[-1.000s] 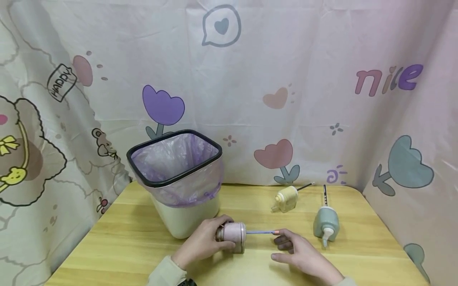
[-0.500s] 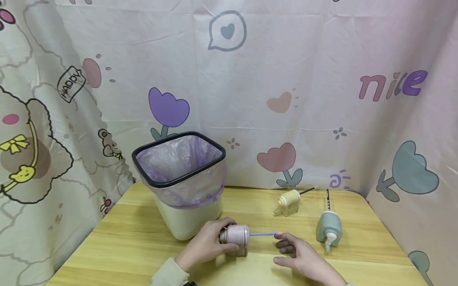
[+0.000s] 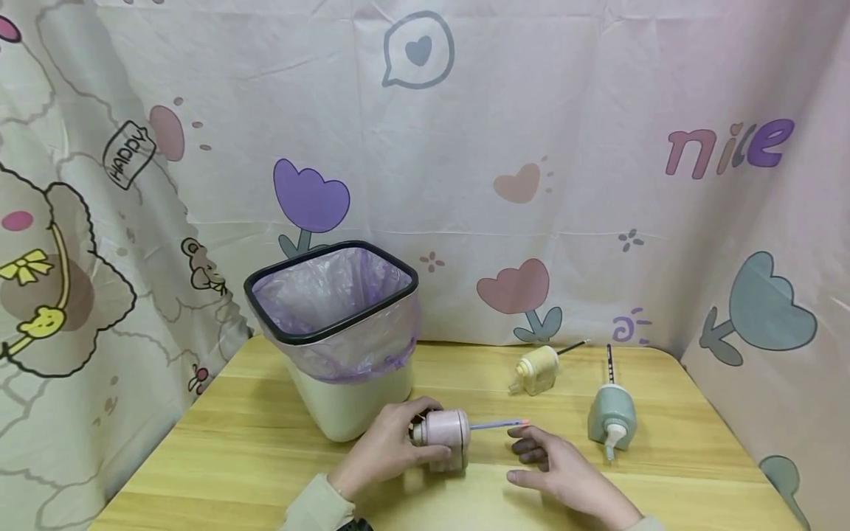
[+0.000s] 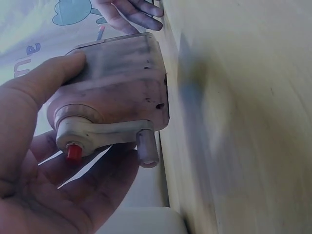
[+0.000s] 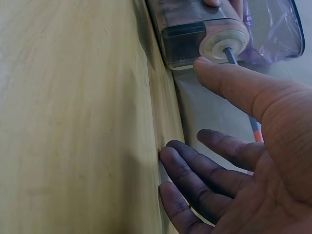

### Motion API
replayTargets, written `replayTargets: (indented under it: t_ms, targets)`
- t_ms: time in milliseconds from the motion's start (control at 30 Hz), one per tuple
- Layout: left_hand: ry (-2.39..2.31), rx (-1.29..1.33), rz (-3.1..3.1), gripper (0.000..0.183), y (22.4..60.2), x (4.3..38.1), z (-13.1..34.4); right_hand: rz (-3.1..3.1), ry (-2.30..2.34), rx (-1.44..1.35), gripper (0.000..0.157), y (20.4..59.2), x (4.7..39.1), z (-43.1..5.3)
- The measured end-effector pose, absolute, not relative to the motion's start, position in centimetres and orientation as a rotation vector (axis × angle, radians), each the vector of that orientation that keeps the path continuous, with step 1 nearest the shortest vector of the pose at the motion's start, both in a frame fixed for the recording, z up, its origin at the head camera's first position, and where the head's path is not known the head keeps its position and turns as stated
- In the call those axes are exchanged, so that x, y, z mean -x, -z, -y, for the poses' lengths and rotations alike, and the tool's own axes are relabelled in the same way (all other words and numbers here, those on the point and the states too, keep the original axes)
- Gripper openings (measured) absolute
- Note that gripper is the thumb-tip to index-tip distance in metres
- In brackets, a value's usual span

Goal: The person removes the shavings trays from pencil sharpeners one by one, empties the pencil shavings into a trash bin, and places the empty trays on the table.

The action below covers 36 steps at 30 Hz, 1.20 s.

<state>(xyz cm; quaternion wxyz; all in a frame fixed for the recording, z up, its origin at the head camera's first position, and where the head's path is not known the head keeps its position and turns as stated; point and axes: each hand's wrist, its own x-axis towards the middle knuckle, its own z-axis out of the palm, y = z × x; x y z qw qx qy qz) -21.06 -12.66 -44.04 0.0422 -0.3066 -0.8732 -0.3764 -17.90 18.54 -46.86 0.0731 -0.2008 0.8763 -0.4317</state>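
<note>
Pink sharpener [image 3: 448, 428]: crank [image 4: 105, 134] toward counter's [image 3: 189, 442] left edge, pencil [image 3: 496, 425] in opposite end.
Left hand [image 3: 392, 446]: clamped round sharpener.
Right hand [image 3: 554, 468]: fingers apart, beside pencil.

Pink sharpener [image 3: 448, 429], blue pencil [image 3: 493, 425]

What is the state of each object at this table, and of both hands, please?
Pink sharpener: held by the left hand, blue pencil inserted.
Right hand: relaxed, near the blue pencil's end; contact unclear.
Yellow sharpener: unheld, black pencil inserted.
Green sharpener: unheld, spotted pencil inserted.
Bin: upright, open, lined with a purple bag.
</note>
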Motion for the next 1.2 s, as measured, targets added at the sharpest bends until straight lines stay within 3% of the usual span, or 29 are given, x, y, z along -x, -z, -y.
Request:
replayTargets:
  t_ms: [1200]
  targets:
    - [1.202, 1.041, 2.549, 0.048, 41.6, 19.8, 11.7, -2.765, 1.323, 0.733, 0.056, 45.1, 15.7, -15.5]
